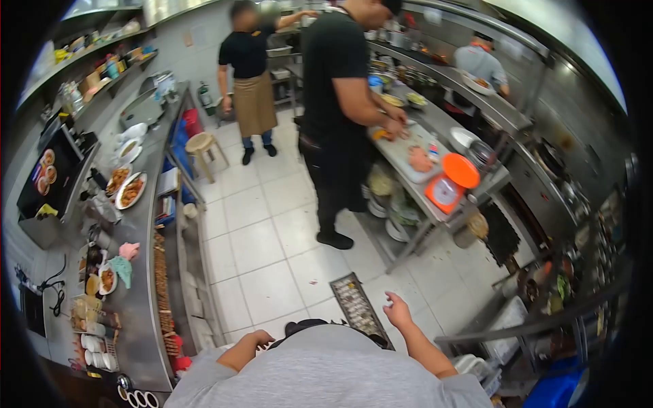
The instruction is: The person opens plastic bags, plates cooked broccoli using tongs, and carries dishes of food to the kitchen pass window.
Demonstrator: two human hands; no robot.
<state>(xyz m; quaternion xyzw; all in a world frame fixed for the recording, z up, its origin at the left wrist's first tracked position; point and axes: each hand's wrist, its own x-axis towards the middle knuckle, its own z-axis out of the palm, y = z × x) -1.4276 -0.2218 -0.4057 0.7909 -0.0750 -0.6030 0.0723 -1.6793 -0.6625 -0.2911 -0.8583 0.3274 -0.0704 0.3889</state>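
My right hand (396, 309) is held out over the floor to the right of my body, fingers apart, with nothing in it. Close to my waist, my left hand (260, 338) hangs beside a black cloth (320, 326) at the front of my grey shirt. Its fingers are partly spread and no object shows in them. Below and ahead of my right hand, a floor drain grate (359, 304) is set in white tiles. Neither hand touches a counter.
A person in black (333, 102) works at a steel table with a cutting board (408, 146) and an orange scale (445, 192). Another person in a brown apron (255, 102) stands near a wooden stool (201, 146). Plates of food (130, 191) line the left counter (146, 272). A metal rail (517, 331) is at right.
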